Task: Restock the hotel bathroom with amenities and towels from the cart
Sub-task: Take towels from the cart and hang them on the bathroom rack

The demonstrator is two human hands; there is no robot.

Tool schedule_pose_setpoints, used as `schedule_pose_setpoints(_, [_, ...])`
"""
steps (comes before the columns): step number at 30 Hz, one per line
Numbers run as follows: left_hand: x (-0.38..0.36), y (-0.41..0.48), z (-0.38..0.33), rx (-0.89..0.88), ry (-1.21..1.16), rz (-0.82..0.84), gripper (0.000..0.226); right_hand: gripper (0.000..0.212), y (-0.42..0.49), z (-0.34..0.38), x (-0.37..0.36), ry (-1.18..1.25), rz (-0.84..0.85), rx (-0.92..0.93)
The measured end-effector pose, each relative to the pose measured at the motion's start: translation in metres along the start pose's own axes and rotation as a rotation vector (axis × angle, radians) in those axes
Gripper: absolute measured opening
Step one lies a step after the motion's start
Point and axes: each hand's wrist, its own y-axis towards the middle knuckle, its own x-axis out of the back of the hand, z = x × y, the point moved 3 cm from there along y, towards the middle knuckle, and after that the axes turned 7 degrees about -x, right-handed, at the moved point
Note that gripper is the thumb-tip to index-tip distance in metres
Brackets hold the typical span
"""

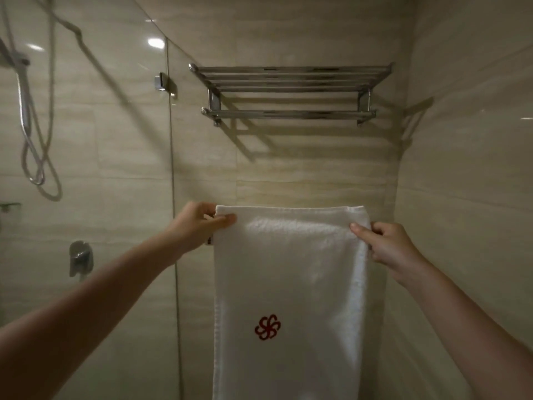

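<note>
Both bare forearms are reaching forward, and the left hand [199,223] is pinching the upper left corner of a white towel [291,284] while the right hand [383,246] is pinching its upper right edge, thumb on the front face. The towel is hanging flat between the two hands, with a red pinwheel emblem [267,327] showing below them. Beyond and above the hands a chrome rack [291,88] is sitting on the tiled wall [317,174], and past the left hand a glass shower panel [115,140] is showing a hose [37,157] and a mixer handle [80,256].
</note>
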Motion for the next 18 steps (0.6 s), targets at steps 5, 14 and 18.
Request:
schedule_pose_setpoints(5, [0.004, 0.075, 0.012, 0.04, 0.032, -0.059, 0.015, 0.021, 0.082, 0.02, -0.019, 0.124, 0.065, 0.016])
schedule_pose_setpoints(14, [0.018, 0.184, 0.03, 0.073, -0.266, -0.259, 0.012, 0.024, 0.18, 0.074, -0.063, 0.15, 0.039, 0.077])
schedule_pose_setpoints(18, [0.034, 0.226, 0.033, 0.01, -0.236, -0.277, 0.016, 0.007, 0.206, 0.103, -0.084, 0.301, 0.104, 0.085])
